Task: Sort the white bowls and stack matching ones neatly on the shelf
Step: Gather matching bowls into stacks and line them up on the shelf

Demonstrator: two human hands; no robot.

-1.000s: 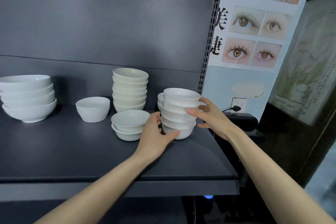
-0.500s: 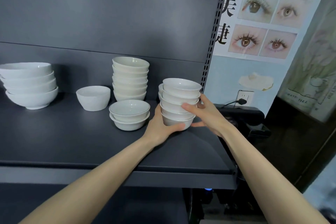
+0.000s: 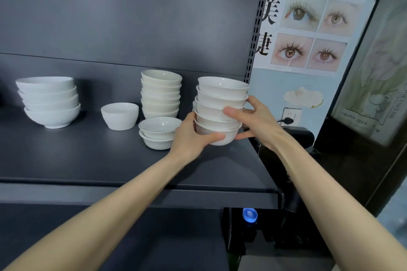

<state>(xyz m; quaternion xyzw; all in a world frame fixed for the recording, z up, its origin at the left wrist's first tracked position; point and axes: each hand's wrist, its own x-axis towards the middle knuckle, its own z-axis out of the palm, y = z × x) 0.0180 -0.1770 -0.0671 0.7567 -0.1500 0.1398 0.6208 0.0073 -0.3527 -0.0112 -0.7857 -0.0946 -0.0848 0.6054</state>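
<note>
A person's left hand [image 3: 189, 136] cupped the base and right hand [image 3: 255, 121] clasped the side of a stack of white bowls [image 3: 220, 105] at the right end of the shelf [image 3: 88, 156], where level support and squared rims seemed key.

Looks like a shop: dark metal display shelf [image 3: 123, 160] with a slotted upright [image 3: 256, 28], beside an eyelash-and-nail beauty poster [image 3: 308, 35]

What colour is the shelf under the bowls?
The shelf is plain dark grey, seen in the head view.
</note>
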